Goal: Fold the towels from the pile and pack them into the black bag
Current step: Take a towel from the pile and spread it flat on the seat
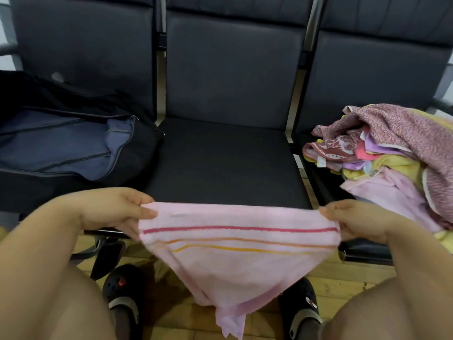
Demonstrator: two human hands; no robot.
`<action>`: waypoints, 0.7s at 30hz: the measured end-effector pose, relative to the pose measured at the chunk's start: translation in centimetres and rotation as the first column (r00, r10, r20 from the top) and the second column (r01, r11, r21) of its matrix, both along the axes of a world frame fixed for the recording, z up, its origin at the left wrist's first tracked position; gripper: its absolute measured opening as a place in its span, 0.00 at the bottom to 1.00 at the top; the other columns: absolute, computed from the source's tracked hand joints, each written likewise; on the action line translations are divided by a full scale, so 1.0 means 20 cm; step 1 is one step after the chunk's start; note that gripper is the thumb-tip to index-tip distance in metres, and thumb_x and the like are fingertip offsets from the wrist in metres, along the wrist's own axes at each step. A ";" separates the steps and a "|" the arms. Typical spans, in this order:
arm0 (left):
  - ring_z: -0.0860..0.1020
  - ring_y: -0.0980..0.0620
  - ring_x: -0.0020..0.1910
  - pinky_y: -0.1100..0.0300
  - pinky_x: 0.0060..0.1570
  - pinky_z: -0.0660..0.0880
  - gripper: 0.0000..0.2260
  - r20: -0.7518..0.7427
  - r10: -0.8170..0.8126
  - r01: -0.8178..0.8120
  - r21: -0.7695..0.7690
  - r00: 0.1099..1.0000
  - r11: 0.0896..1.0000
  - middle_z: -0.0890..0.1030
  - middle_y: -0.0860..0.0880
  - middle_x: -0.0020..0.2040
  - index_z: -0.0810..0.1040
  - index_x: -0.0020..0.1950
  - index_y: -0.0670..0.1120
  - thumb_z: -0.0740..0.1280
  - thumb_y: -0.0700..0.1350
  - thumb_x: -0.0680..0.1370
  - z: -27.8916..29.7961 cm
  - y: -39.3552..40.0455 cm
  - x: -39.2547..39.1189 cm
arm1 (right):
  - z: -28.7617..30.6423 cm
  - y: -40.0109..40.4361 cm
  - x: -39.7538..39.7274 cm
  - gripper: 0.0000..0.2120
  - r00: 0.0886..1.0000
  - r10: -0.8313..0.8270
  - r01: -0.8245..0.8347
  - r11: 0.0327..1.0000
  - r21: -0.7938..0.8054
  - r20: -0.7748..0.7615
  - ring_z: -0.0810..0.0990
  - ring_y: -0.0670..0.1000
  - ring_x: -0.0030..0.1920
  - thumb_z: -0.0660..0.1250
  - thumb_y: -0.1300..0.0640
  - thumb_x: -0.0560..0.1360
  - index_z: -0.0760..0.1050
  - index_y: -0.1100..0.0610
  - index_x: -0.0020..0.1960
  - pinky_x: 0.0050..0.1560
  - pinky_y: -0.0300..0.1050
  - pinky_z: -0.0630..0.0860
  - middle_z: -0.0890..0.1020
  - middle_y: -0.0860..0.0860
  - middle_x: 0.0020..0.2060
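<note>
A pale pink towel (235,261) with red, orange and yellow stripes hangs in front of me, stretched by its top edge. My left hand (115,209) pinches its upper left corner and my right hand (353,220) pinches its upper right corner. The rest of the towel droops to a point above my feet. The black bag (137,153) lies unzipped on the left seat, showing a blue lining. The towel pile (382,155), a jumble of pink, yellow, purple and patterned cloth, sits on the right seat.
A row of dark padded seats (228,158) runs across in front of me; the towel hangs before the middle one. Metal seat frames (296,94) separate them. Below are a wooden floor (343,278) and my feet in dark clogs (122,290).
</note>
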State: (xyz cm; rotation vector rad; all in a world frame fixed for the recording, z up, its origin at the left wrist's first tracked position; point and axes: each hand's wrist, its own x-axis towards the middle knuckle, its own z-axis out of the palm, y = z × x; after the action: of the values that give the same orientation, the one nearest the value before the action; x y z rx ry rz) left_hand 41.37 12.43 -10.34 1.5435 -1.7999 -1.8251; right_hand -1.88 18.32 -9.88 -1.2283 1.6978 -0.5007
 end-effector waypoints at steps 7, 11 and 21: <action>0.76 0.57 0.28 0.63 0.31 0.74 0.21 0.080 0.218 -0.183 -0.311 0.973 0.933 0.81 0.48 0.30 0.83 0.35 0.44 0.80 0.61 0.57 0.03 0.00 0.00 | 0.01 -0.02 -0.07 0.32 0.999 -0.015 0.016 1.000 -0.010 0.044 0.81 0.54 0.38 0.78 0.38 0.55 0.79 0.65 0.42 0.46 0.47 0.77 0.82 0.61 0.39; 0.64 0.58 0.19 0.60 0.29 0.64 0.17 0.298 0.363 -0.137 -0.576 0.883 0.806 0.70 0.51 0.21 0.77 0.30 0.40 0.73 0.49 0.73 -0.01 -0.05 -0.06 | 0.02 -0.07 -0.02 0.12 0.939 -0.121 0.052 0.976 -0.213 -0.323 0.77 0.52 0.38 0.70 0.50 0.74 0.81 0.58 0.40 0.40 0.43 0.73 0.80 0.51 0.32; 0.77 0.51 0.47 0.60 0.50 0.74 0.11 0.040 0.519 -0.399 -0.592 0.854 0.700 0.79 0.48 0.54 0.72 0.61 0.48 0.64 0.44 0.79 -0.19 -0.13 -0.35 | -0.06 -0.24 0.24 0.20 0.785 -0.101 -0.015 0.983 -0.181 -0.611 0.75 0.57 0.61 0.59 0.50 0.80 0.68 0.58 0.69 0.58 0.46 0.71 0.75 0.58 0.65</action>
State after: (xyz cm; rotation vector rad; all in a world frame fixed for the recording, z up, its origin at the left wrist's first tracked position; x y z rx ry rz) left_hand 34.42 9.74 -14.09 1.7474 -1.6050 -0.8157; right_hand 2.95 13.59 -11.12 -1.6065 2.2762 -0.2857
